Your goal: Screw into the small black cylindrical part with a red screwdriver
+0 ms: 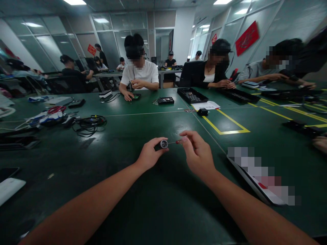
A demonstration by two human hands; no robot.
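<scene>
Over the green tabletop, my left hand [150, 153] is closed around a short black cylinder [164, 144]. Its round end, with a silvery rim, faces me; what lies inside is too small to make out. A thin screwdriver [177, 142] with a red part on its handle is pinched between the thumb and fingers of my right hand [196, 149]. The metal shaft points left and its tip reaches the cylinder's side. Most of the handle is hidden by my right fingers.
Coiled black cables [90, 124] lie at left. A tablet-like flat object [245, 177], partly blurred out, rests near my right forearm. Across the table are a black parts tray [192, 95], a small black block [203, 112] and yellow tape [232, 131]. Several people sit working beyond.
</scene>
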